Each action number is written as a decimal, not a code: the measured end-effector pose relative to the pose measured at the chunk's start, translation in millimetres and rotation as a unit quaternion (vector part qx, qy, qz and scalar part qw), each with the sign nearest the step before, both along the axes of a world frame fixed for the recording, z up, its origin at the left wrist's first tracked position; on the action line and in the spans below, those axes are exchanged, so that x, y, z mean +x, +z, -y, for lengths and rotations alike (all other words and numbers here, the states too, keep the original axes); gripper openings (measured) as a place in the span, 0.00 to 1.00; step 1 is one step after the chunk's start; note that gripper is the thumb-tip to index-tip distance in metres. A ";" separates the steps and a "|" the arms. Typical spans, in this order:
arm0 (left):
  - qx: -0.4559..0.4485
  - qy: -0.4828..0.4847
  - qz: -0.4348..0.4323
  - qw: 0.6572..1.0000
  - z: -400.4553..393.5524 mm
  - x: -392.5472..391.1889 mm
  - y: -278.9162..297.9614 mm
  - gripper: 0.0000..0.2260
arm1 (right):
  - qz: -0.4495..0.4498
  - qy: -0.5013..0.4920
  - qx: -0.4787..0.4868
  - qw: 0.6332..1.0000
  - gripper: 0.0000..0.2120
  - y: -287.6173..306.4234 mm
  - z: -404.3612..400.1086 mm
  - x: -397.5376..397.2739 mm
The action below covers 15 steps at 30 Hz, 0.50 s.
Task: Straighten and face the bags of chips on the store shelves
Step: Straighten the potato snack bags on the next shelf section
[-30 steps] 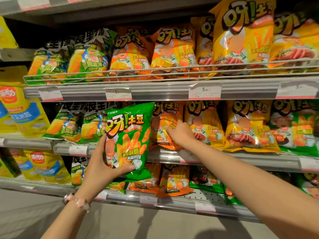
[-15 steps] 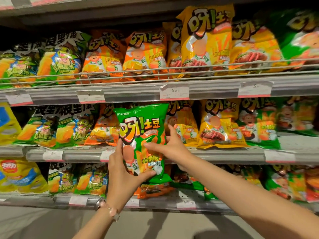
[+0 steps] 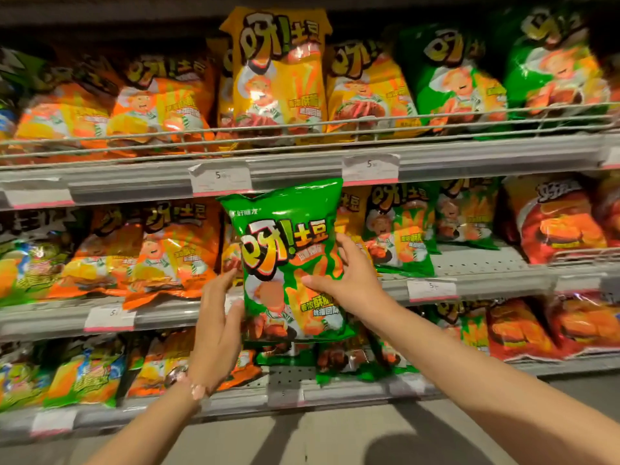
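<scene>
In front of the middle shelf [image 3: 469, 263] one green bag [image 3: 288, 263] stood upright — the right hand [image 3: 349, 280] pinched its right edge, the left hand [image 3: 218, 317] lay loose-fingered against its left edge. Behind it, two green bags [image 3: 399, 226] stood to its right.

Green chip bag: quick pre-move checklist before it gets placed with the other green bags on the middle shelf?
1. Grip: ok. Right hand pinches the green chip bag at its right edge; left hand touches its left edge.
2. Facing: ok. Front print faces out, bag upright.
3. Bag off the shelf: ok. It is held in front of the middle shelf.
4. Matching flavour spot: ok. Green bags stand just to the right.
5. Free space there: cannot tell. The held bag hides the row behind it.
6. Bag damage: cannot tell, picture blurred.
</scene>
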<state>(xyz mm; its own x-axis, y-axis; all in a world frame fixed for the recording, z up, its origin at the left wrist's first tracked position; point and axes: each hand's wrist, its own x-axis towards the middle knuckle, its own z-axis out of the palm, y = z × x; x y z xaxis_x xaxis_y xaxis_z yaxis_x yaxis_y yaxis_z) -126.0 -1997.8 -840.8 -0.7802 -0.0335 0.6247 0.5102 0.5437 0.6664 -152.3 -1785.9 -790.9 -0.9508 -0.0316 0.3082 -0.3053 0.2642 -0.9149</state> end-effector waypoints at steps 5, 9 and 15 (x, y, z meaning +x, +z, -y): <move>-0.138 0.027 -0.009 0.990 -55.3 -30.4 16.4 0.24 | -0.002 -0.022 0.001 1.000 0.39 -2.6 -83.4 5.6; -0.281 0.084 -0.012 0.956 -100.1 -52.5 20.9 0.35 | 0.032 -0.026 -0.007 0.999 0.39 -3.5 -148.5 10.4; -0.473 0.074 -0.001 0.878 -161.5 -83.9 18.2 0.58 | 0.040 -0.049 -0.009 0.998 0.35 -6.8 -233.9 6.6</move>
<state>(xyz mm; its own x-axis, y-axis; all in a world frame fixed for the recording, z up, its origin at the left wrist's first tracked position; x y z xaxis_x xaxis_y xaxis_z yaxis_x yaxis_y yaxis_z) -209.9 -1836.3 -822.6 -0.8102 0.4004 0.4281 0.3881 0.9138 -0.1202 -145.7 -1552.0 -797.7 -0.9704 0.0674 0.2318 -0.2055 0.2730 -0.9398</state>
